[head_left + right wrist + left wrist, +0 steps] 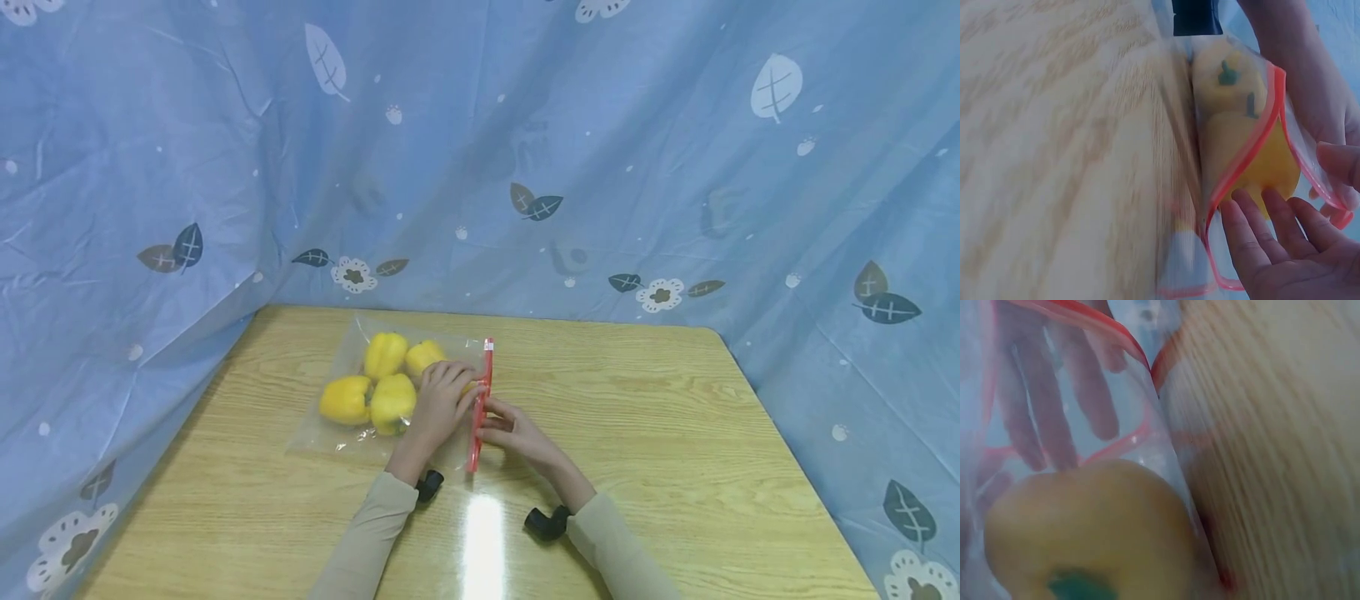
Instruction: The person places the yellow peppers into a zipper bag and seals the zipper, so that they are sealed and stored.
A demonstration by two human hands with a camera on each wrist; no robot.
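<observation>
A clear zip bag [337, 446] with a red zip edge [1254, 147] lies on its side, and several yellow bell peppers [393, 403] show through its plastic. Over the bag's mouth is my left hand [442, 404], its fingers bent at the lifted upper rim; part of their hold is hidden. My right hand [1297, 265] is at the gaping mouth with straight, spread fingers reaching in toward the nearest pepper [1279, 159]. Through the plastic in the left wrist view, fingers [1044, 400] appear just beyond a pepper [1097, 519]; whether they touch it I cannot tell.
The bag lies on a wooden table [637, 433], left of its middle. A blue leaf-patterned cloth [465, 150] hangs behind and along both sides. Black wrist-worn pieces [547, 523] stick out near both cuffs.
</observation>
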